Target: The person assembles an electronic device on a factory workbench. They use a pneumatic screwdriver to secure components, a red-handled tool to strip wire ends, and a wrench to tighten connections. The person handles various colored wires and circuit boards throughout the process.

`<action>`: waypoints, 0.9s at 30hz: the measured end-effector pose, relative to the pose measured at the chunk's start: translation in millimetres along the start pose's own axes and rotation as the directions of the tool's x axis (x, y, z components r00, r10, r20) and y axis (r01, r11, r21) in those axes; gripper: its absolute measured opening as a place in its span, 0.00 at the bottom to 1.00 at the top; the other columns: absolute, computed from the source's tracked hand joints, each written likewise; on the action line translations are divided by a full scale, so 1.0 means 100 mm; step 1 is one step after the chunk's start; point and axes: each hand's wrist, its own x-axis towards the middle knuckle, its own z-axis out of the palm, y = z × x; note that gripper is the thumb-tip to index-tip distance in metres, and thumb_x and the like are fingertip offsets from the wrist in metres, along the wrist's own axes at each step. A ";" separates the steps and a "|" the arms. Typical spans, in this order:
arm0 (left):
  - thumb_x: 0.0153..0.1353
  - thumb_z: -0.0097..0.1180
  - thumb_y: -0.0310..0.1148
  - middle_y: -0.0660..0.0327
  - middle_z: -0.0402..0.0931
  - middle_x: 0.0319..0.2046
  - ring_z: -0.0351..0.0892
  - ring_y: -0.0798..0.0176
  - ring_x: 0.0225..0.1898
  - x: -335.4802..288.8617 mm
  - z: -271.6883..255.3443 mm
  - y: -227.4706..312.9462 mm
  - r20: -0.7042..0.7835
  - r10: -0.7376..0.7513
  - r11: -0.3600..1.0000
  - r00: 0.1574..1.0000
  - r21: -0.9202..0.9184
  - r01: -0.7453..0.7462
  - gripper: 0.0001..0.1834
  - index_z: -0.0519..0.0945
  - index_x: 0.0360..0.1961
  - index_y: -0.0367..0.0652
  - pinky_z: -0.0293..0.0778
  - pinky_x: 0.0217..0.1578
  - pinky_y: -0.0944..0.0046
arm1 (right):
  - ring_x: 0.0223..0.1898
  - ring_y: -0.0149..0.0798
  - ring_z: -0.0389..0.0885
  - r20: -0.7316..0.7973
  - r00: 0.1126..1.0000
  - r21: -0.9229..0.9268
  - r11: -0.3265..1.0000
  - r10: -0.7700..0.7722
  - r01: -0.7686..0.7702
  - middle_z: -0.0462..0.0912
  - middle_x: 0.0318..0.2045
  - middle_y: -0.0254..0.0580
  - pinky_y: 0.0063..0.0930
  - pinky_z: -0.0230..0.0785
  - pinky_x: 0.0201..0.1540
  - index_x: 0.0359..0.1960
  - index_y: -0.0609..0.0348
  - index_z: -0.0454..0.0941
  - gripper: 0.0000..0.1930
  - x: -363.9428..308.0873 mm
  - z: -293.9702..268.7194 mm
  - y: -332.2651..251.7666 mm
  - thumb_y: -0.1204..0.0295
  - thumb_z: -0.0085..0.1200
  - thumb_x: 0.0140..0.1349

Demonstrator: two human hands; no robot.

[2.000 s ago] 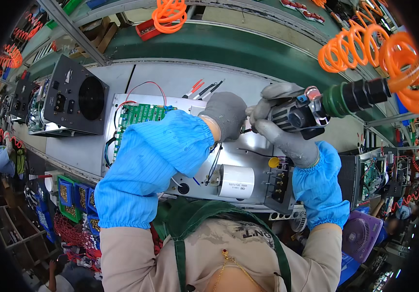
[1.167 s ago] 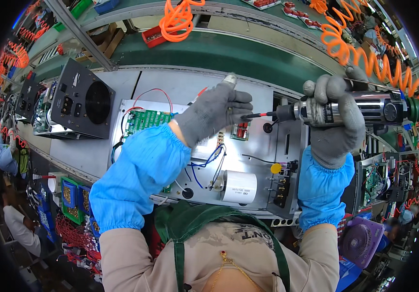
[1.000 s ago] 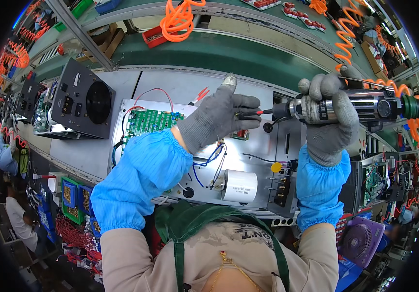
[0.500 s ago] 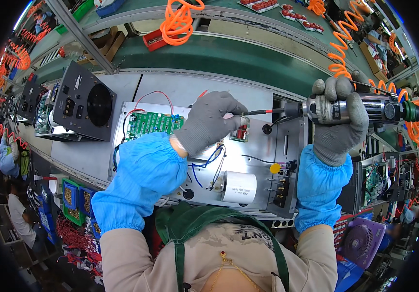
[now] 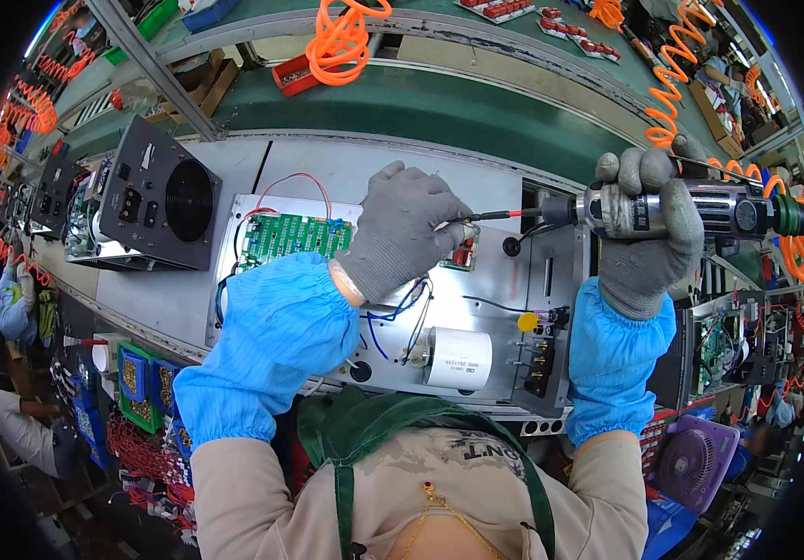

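Note:
My right hand [image 5: 646,233], in a grey glove, grips a powered screwdriver [image 5: 700,210] held level over the right part of an open metal chassis [image 5: 504,280]. Its thin bit [image 5: 490,216] points left toward my left hand [image 5: 397,238]. That hand, also gloved in grey, rests fingers down on the chassis and pinches at the bit's tip by a small red part [image 5: 462,254]. A green circuit board [image 5: 290,235] lies left of it, and a white cylindrical capacitor [image 5: 458,358] sits nearer me. Blue sleeve covers wrap both forearms.
A black panel with a round fan grille [image 5: 164,201] stands on the bench to the left. Orange coiled air hoses [image 5: 346,37] hang above and at the right. Small bins of parts [image 5: 136,383] sit at the lower left, a purple fan [image 5: 691,462] at the lower right. Another person [image 5: 19,308] works far left.
My right hand has brought the screwdriver down from near my face to a level pose over the chassis. My left hand has shifted slightly and closed on the bit's tip.

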 end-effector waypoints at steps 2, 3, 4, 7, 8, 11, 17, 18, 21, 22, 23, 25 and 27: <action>0.42 0.68 0.36 0.65 0.76 0.20 0.71 0.60 0.28 -0.01 0.01 -0.01 -0.022 0.030 0.999 0.999 0.037 -0.029 0.08 0.83 0.24 0.47 0.65 0.34 0.59 | 0.33 0.38 0.73 -0.011 1.000 -0.043 0.999 0.009 -0.009 0.73 0.30 0.41 0.48 0.69 0.47 0.56 0.59 0.62 0.27 -0.01 0.02 0.01 0.70 0.52 0.53; 0.41 0.69 0.36 0.65 0.75 0.20 0.71 0.60 0.28 -0.03 0.03 -0.03 -0.028 0.031 0.998 0.999 0.048 -0.030 0.08 0.83 0.24 0.48 0.64 0.34 0.59 | 0.33 0.38 0.73 -0.016 1.000 -0.062 0.998 0.013 -0.014 0.73 0.29 0.41 0.48 0.70 0.47 0.56 0.59 0.62 0.27 -0.01 0.03 0.01 0.70 0.52 0.53; 0.41 0.69 0.36 0.65 0.75 0.20 0.71 0.60 0.28 -0.04 0.04 -0.05 -0.034 0.032 0.998 0.999 0.059 -0.030 0.09 0.83 0.23 0.48 0.64 0.34 0.60 | 0.33 0.38 0.74 0.000 1.000 -0.053 0.998 0.018 -0.018 0.74 0.29 0.41 0.48 0.70 0.47 0.56 0.59 0.62 0.27 0.00 0.04 0.02 0.69 0.52 0.53; 0.39 0.70 0.37 0.66 0.75 0.20 0.71 0.60 0.28 -0.02 0.00 -0.04 -0.049 0.005 1.000 0.999 0.012 -0.004 0.09 0.83 0.22 0.48 0.64 0.34 0.59 | 0.32 0.37 0.72 0.028 0.999 -0.048 0.998 0.038 -0.037 0.72 0.29 0.39 0.46 0.68 0.47 0.56 0.59 0.63 0.27 0.00 0.05 0.04 0.69 0.53 0.53; 0.39 0.70 0.37 0.66 0.75 0.20 0.71 0.60 0.28 -0.01 0.00 -0.04 -0.041 -0.002 1.000 0.999 0.002 0.002 0.09 0.83 0.22 0.48 0.64 0.34 0.60 | 0.32 0.36 0.69 0.026 0.998 -0.059 0.997 0.049 -0.048 0.70 0.29 0.37 0.43 0.66 0.47 0.55 0.58 0.64 0.26 -0.01 0.09 0.03 0.69 0.54 0.53; 0.39 0.70 0.37 0.66 0.76 0.20 0.71 0.59 0.28 -0.01 0.00 -0.05 -0.030 -0.021 1.000 0.999 -0.017 0.021 0.09 0.83 0.22 0.48 0.65 0.34 0.60 | 0.32 0.37 0.72 0.049 0.998 -0.037 0.998 0.051 -0.049 0.73 0.30 0.40 0.46 0.69 0.47 0.56 0.59 0.63 0.26 0.00 0.06 0.09 0.71 0.53 0.53; 0.42 0.69 0.39 0.66 0.79 0.22 0.71 0.59 0.28 -0.08 0.09 -0.16 0.003 -0.079 0.996 0.997 -0.046 0.080 0.10 0.84 0.24 0.48 0.65 0.34 0.60 | 0.32 0.38 0.75 0.003 1.000 -0.061 0.998 0.013 -0.012 0.76 0.30 0.42 0.46 0.72 0.46 0.56 0.60 0.62 0.26 -0.01 0.09 0.12 0.73 0.52 0.54; 0.43 0.68 0.40 0.66 0.79 0.22 0.71 0.59 0.28 -0.08 0.09 -0.16 0.010 -0.082 0.995 0.997 -0.052 0.082 0.10 0.84 0.24 0.48 0.65 0.34 0.60 | 0.32 0.38 0.75 -0.016 1.000 -0.064 0.998 0.009 -0.010 0.76 0.31 0.42 0.46 0.72 0.46 0.56 0.60 0.62 0.26 -0.01 0.10 0.10 0.73 0.52 0.53; 0.43 0.68 0.39 0.66 0.79 0.23 0.72 0.59 0.29 -0.09 0.10 -0.16 0.022 -0.088 0.994 0.996 -0.056 0.089 0.10 0.84 0.26 0.48 0.66 0.34 0.60 | 0.32 0.38 0.74 -0.010 1.000 -0.068 0.998 0.009 -0.010 0.76 0.31 0.42 0.46 0.72 0.46 0.56 0.60 0.63 0.26 0.00 0.11 0.10 0.71 0.52 0.53; 0.43 0.68 0.39 0.66 0.80 0.23 0.73 0.59 0.30 -0.08 0.11 -0.17 0.025 -0.088 0.995 0.996 -0.055 0.089 0.10 0.84 0.26 0.48 0.66 0.35 0.60 | 0.32 0.38 0.74 -0.012 1.000 -0.059 0.998 0.005 -0.006 0.76 0.31 0.42 0.46 0.72 0.46 0.56 0.60 0.63 0.26 0.01 0.10 0.10 0.71 0.52 0.53; 0.43 0.68 0.39 0.66 0.80 0.24 0.73 0.59 0.30 -0.08 0.11 -0.18 0.011 -0.090 0.994 0.996 -0.059 0.090 0.10 0.84 0.26 0.47 0.67 0.35 0.60 | 0.32 0.38 0.74 -0.014 1.000 -0.051 0.999 0.001 -0.001 0.76 0.31 0.42 0.46 0.72 0.46 0.56 0.60 0.63 0.27 0.01 0.08 0.10 0.71 0.53 0.53; 0.43 0.68 0.38 0.65 0.80 0.25 0.74 0.58 0.31 -0.09 0.12 -0.18 -0.015 -0.098 0.993 0.995 -0.069 0.097 0.10 0.84 0.27 0.47 0.68 0.36 0.59 | 0.32 0.38 0.74 -0.025 1.000 -0.054 0.999 0.001 -0.002 0.76 0.31 0.42 0.46 0.72 0.46 0.56 0.60 0.63 0.27 0.01 0.06 0.10 0.70 0.53 0.53; 0.43 0.68 0.37 0.65 0.80 0.26 0.74 0.58 0.32 -0.08 0.11 -0.17 -0.008 -0.085 0.993 0.996 -0.083 0.084 0.10 0.84 0.28 0.47 0.68 0.37 0.59 | 0.33 0.38 0.74 -0.042 0.999 -0.079 0.997 0.005 -0.008 0.76 0.31 0.42 0.47 0.72 0.46 0.56 0.59 0.62 0.27 0.00 0.05 0.09 0.69 0.53 0.53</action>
